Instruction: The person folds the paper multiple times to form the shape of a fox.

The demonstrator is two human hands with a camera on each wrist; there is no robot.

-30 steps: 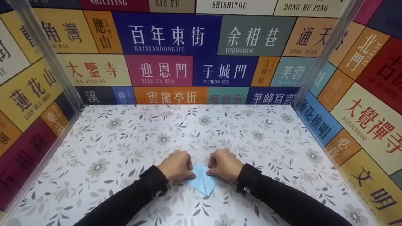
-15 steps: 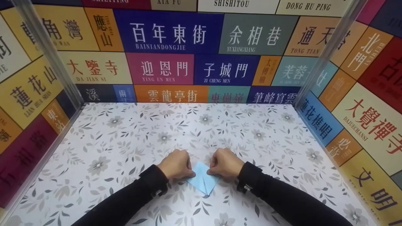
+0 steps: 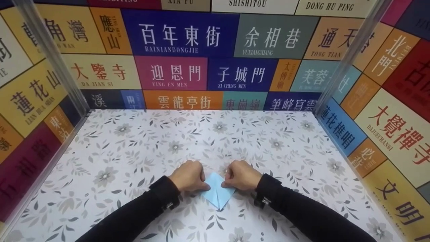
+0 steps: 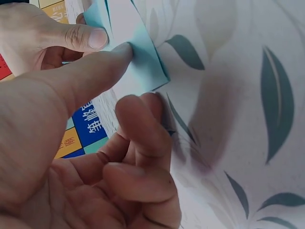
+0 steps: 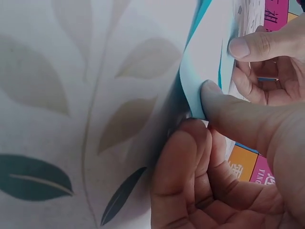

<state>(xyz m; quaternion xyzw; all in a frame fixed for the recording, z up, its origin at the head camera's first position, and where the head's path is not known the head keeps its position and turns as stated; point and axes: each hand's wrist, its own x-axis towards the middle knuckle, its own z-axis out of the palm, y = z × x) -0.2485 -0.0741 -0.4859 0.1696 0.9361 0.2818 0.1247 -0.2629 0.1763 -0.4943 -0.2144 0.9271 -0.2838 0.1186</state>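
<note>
A small piece of light blue folded paper [image 3: 217, 196] lies low in the middle of the head view, on the table. It has a kite-like outline, with a seam running down to its near tip. My left hand [image 3: 189, 176] holds its left side, thumb on top and the other fingers curled at the edge. On the opposite side, my right hand [image 3: 243, 175] pinches the paper between thumb and curled fingers. The left wrist view shows the thumb pressed on the blue paper [image 4: 145, 67]. In the right wrist view, the paper's edge [image 5: 193, 88] bows up slightly off the table.
A white tablecloth [image 3: 174, 131] printed with grey flowers and leaves covers the table. Colourful panels with Chinese lettering [image 3: 178, 37] enclose the back and both sides. Clear strips [image 3: 72, 74] stand at the corners.
Both hands keep their hold in nearly the same place. The paper's near tip has shifted slightly to the left. The head view has tilted a little.
</note>
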